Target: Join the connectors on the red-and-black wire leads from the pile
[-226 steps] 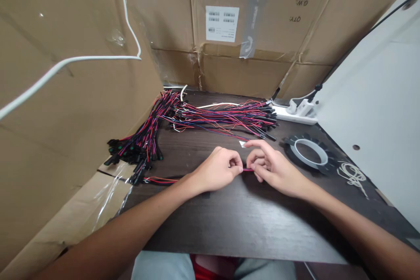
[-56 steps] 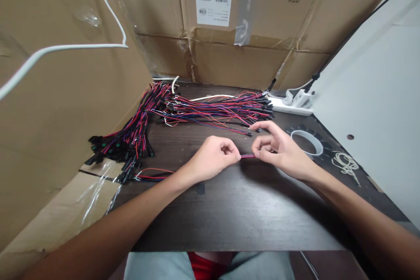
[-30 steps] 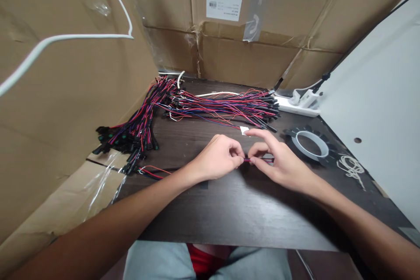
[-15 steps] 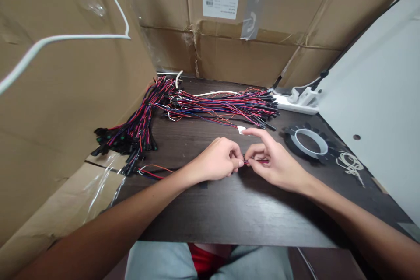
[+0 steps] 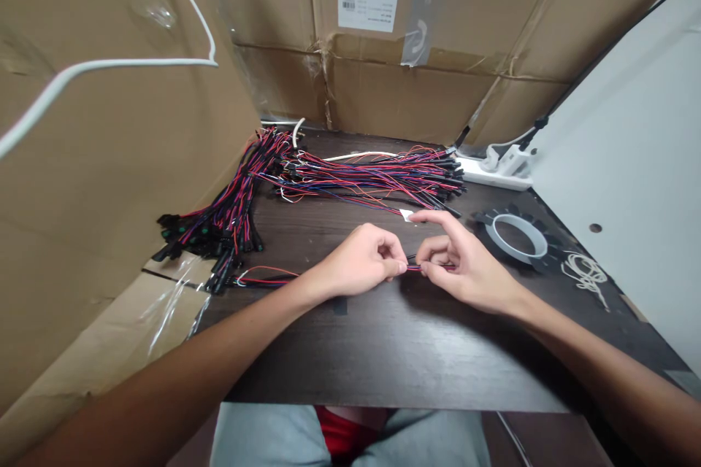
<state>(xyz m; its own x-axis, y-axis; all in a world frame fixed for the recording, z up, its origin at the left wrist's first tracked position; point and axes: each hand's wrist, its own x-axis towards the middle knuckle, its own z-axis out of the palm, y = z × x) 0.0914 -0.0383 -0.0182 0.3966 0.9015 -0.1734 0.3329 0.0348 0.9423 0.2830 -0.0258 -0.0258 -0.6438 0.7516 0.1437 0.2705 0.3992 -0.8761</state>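
Between my two hands runs a thin wire harness [image 5: 413,268] with red, blue and black strands, just above the dark table [image 5: 350,365]. My left hand [image 5: 368,260] pinches it between thumb and forefinger. A short way to the right, my right hand [image 5: 457,259] pinches the same wires with thumb and fingertips, its forefinger stretched out. A small white tag [image 5: 406,215] sits by that forefinger's tip. Left of my left wrist, more red and black wires [image 5: 268,280] lie on the table and pass behind my forearm. What my palms cover is hidden.
Two heaps of wire harnesses, one at left [image 5: 233,204] and one at the back [image 5: 372,179], lie on the table. At right are a tape-like ring [image 5: 518,237], a coiled cream cord [image 5: 585,273] and a white power strip [image 5: 496,174]. Cardboard [image 5: 410,95] walls the back and left.
My hands have drawn slightly apart, the right one moving right, so more wire shows between them. The wires left of my left wrist look straighter and a bit higher.
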